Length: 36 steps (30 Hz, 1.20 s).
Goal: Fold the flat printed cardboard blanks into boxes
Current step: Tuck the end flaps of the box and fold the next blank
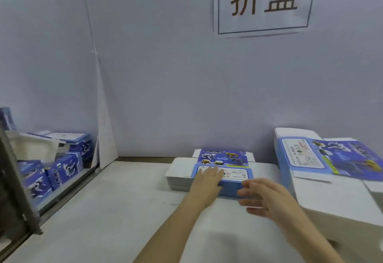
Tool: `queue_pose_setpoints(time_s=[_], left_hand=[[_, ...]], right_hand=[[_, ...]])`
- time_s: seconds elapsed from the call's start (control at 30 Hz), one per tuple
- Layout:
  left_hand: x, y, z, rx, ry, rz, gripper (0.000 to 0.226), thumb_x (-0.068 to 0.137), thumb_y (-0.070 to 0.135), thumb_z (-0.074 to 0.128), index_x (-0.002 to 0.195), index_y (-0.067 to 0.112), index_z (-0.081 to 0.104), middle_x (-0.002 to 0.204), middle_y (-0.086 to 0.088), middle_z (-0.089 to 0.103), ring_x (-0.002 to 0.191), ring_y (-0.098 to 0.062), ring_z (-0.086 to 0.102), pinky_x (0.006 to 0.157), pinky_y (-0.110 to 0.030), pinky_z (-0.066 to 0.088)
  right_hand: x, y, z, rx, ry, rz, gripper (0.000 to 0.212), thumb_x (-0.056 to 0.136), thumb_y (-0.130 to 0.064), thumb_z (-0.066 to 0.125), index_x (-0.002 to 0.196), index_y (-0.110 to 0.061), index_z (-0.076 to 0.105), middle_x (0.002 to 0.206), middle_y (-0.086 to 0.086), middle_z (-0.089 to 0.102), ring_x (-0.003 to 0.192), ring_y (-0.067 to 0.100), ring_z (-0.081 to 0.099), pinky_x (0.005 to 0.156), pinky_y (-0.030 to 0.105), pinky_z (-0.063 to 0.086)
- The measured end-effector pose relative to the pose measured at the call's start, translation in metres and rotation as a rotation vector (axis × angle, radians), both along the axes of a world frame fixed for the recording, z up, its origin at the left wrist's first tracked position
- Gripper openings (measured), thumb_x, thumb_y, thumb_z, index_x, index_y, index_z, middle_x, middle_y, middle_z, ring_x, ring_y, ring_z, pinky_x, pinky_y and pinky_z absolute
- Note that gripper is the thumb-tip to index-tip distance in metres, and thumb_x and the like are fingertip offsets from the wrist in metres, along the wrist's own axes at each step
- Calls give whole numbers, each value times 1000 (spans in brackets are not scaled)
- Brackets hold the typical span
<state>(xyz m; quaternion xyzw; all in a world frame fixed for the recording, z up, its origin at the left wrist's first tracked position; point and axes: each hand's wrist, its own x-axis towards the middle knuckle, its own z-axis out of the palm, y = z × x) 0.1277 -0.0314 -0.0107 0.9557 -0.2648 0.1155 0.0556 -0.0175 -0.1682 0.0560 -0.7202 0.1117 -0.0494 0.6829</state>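
1. We see a stack of flat blanks (215, 169) lying on the bench (116, 211) at centre, close to the back wall (165, 76); the long axis runs left-right, the printed blue face is up, the picture panel is on the far side, and plain white flaps stick out on the left.
2. The left hand (208, 180) rests palm-down on the top blank, fingers straight and spread, pointing to the wall; its grip is released, just pressing flat.
3. The right hand (263, 197) hovers just beside the near right edge of the stack, fingers loosely curved and holding nothing; we cannot tell if it touches the card.
4. A second pile of blanks (331, 163) sits to the right, taller, turned the other way with its long axis running slightly diagonal and white flaps at the near side; there is a narrow gap between the piles.
5. Open bench room lies to the near left of the stack; the surface is pale, matte and smooth.
6. Folded boxes (62, 167), blue with a glossy print, are heaped at far left beyond a dark metal rail (18, 180).
7. A paper sign (263, 1) with dark characters hangs on the wall above.
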Motion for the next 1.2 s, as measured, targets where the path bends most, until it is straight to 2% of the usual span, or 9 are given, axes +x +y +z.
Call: queue_pose_setpoints(time_s=[0.3, 0.37, 0.47, 0.7, 0.8, 0.9, 1.0, 1.1, 1.2], left_hand=[[-20, 22, -13, -26, -237, -87, 49, 98, 16, 52, 146, 16, 40, 150, -4, 43, 136, -15, 42, 108, -24, 33], [-33, 34, -1, -118, -353, -199, 49, 62, 14, 90, 108, 13, 74, 108, -4, 74, 94, -10, 71, 76, -18, 53], [-52, 45, 22, -98, -335, -235, 45, 25, 27, 100, 62, 27, 75, 60, 13, 70, 46, -3, 63, 38, -14, 42], [-69, 82, 85, -362, -667, -77, 13, 74, 16, 81, 84, 13, 75, 59, -2, 66, 44, -22, 57, 42, -20, 43], [-88, 84, 104, -361, -854, -51, 19, 78, 13, 70, 95, 5, 74, 70, -7, 69, 56, -26, 61, 53, -30, 49], [-115, 78, 117, -765, -628, 93, 8, 90, 9, 63, 98, 7, 65, 74, -5, 64, 63, -23, 59, 53, -27, 42], [-137, 71, 125, -1330, -293, 2, 8, 96, 22, 53, 103, 18, 57, 85, 10, 66, 77, 2, 64, 55, -9, 47], [-147, 62, 127, -1497, -25, -102, 25, 93, 23, 55, 114, 37, 53, 101, 13, 69, 93, -2, 66, 60, -14, 53], [-150, 52, 123, -1445, 43, -107, 37, 93, 23, 55, 120, 44, 44, 114, 7, 65, 101, -15, 65, 59, -12, 52]], right_hand=[[3, 2, -10, 42, 66, -72, 14, 95, -6, 54, 106, -10, 61, 89, 5, 63, 87, 26, 62, 80, 35, 52], [1, 4, -10, 30, 72, -69, 14, 95, -4, 51, 98, -15, 60, 88, 3, 62, 95, 29, 63, 87, 40, 52], [-1, 8, -7, 53, 41, -55, 19, 96, -4, 48, 110, -15, 54, 104, 6, 62, 100, 24, 61, 80, 33, 52], [-19, 17, 17, -76, -539, -203, 34, 93, 9, 43, 92, -17, 64, 88, -6, 73, 82, 14, 70, 68, 26, 56], [-28, 26, 27, -77, -846, -335, 46, 89, 14, 45, 106, -27, 58, 107, -8, 67, 96, 14, 69, 75, 28, 56], [-38, 28, 35, -177, -1042, -533, 60, 84, 7, 50, 132, -27, 41, 146, 4, 36, 124, 16, 54, 93, 21, 47], [-42, 16, 43, -294, -838, -438, 57, 93, -14, 55, 144, -27, 33, 145, -10, 38, 135, 11, 39, 94, 7, 42], [-42, 9, 45, -117, -623, -133, 30, 99, -21, 50, 124, -38, 48, 115, -20, 62, 104, -1, 62, 70, 15, 54], [-40, 6, 44, -35, -659, -196, 21, 98, -19, 50, 116, -30, 51, 97, -11, 67, 85, 0, 67, 52, 15, 51]])
